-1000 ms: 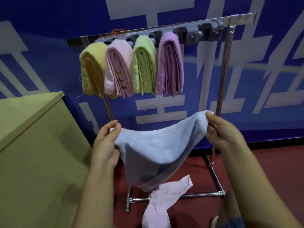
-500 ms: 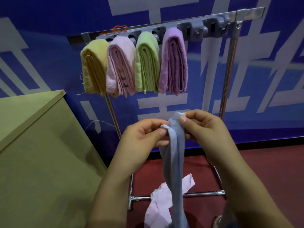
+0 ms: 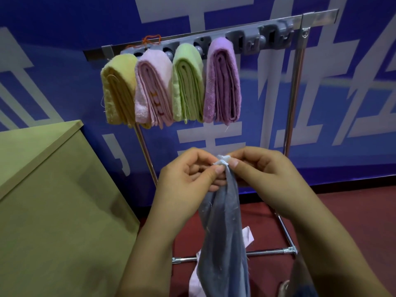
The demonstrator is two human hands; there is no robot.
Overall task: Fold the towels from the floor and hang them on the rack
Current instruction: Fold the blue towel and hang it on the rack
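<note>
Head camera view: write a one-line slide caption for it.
Both hands, left hand and right hand, pinch a blue towel below four folded towels on the rack.

Even, moderately bright indoor light, apparently from overhead. Glare runs along the chrome post [image 3: 294, 97] and top bar [image 3: 319, 17] of the rack. Soft shadows lie on the cabinet [image 3: 64, 211] face and under the forearms. Wide-angle distortion bows straight lines near the edges. The blue towel [image 3: 222, 243] and lower corners are slightly soft.
</note>
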